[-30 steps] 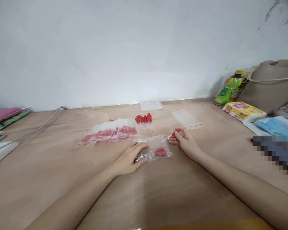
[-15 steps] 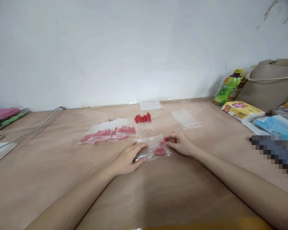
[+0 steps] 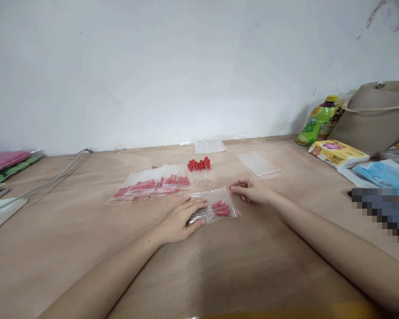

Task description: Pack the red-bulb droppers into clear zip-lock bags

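A clear zip bag (image 3: pixel 219 200) with three red-capped droppers inside lies on the brown table (image 3: pixel 219 266). My left hand (image 3: pixel 181 218) lies flat on the bag's left end, fingers stretched out. My right hand (image 3: pixel 251 191) rests at the bag's upper right corner, its fingertips pinched together on the bag's open edge. Just behind the bag sits a loose bunch of red-capped droppers (image 3: pixel 199 170). A row of filled bags (image 3: pixel 151 186) lies to their left.
Empty zip bags (image 3: pixel 259 166) lie behind my right hand, and another empty bag (image 3: pixel 209 146) by the wall. At the right stand a green bottle (image 3: pixel 315 120), a tissue pack (image 3: pixel 337 153), a beige bucket (image 3: pixel 375 117) and a blue packet (image 3: pixel 384 173). A grey cable (image 3: pixel 53 177) runs at left.
My right hand carried a red-capped dropper to the bag and slid it in. The bag holds one more dropper, and the hand has drawn back to the bag's edge. My left hand stayed put.
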